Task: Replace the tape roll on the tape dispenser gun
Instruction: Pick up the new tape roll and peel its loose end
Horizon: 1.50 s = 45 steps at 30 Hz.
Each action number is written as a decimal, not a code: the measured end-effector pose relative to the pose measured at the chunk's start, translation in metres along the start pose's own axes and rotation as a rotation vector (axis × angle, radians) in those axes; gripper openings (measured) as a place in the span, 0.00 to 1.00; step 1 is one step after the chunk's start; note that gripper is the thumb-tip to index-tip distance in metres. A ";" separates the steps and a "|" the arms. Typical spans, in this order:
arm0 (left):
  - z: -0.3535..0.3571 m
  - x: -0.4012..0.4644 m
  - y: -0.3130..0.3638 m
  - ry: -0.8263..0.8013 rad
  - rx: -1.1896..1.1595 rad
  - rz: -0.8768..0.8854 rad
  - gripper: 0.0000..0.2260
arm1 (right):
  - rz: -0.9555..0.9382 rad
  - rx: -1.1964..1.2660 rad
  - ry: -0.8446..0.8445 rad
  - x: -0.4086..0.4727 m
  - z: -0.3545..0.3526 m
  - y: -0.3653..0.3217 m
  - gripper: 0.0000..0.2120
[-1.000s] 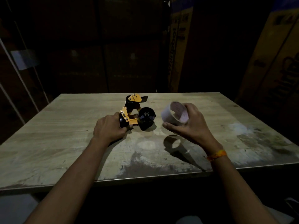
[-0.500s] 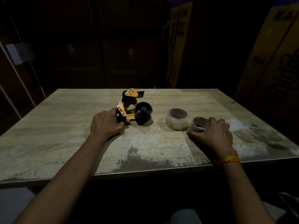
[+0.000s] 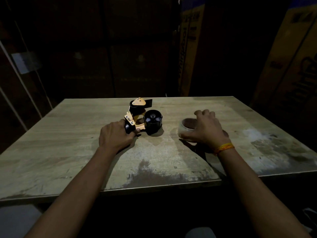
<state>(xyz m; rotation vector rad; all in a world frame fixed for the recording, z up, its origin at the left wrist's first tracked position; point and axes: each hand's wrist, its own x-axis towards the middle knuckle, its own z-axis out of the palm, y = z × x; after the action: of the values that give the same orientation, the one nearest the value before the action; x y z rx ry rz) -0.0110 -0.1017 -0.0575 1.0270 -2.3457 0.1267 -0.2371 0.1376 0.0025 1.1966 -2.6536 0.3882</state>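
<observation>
Left hand (image 3: 115, 136) closed around handle of orange-and-black dispenser (image 3: 139, 115), lying mid-table (image 3: 68, 152) with bare black spool (image 3: 153, 121) facing up. Right hand (image 3: 208, 129) draped over clear tape roll (image 3: 186, 128) standing flat on table right of dispenser, fingers curled round it.

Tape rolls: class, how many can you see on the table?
1: a clear, pale tape roll under the right hand, right of the orange-black tape dispenser. That hand may hide another.
</observation>
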 end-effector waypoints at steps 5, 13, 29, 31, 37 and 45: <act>0.002 0.002 -0.003 -0.010 -0.003 -0.007 0.28 | -0.206 -0.067 0.026 0.005 0.015 -0.004 0.29; 0.004 0.004 -0.003 -0.004 -0.023 -0.019 0.28 | -0.306 0.166 0.110 0.001 0.029 -0.002 0.24; -0.015 0.004 0.013 0.244 -0.091 0.018 0.27 | -0.193 1.086 0.092 -0.013 0.023 -0.041 0.21; -0.019 0.002 0.024 0.307 -0.166 0.086 0.22 | -0.156 1.183 0.057 -0.014 0.023 -0.044 0.20; -0.021 -0.006 0.053 0.180 -0.685 0.321 0.16 | -0.150 1.369 -0.070 -0.018 0.022 -0.049 0.19; -0.023 -0.013 0.061 0.074 -0.777 0.402 0.27 | -0.255 1.252 -0.213 -0.019 0.026 -0.048 0.18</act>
<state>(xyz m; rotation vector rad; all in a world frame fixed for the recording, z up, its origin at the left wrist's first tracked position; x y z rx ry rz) -0.0359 -0.0432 -0.0373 0.1701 -2.1911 -0.5448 -0.1905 0.1127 -0.0201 1.8601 -2.2284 2.1343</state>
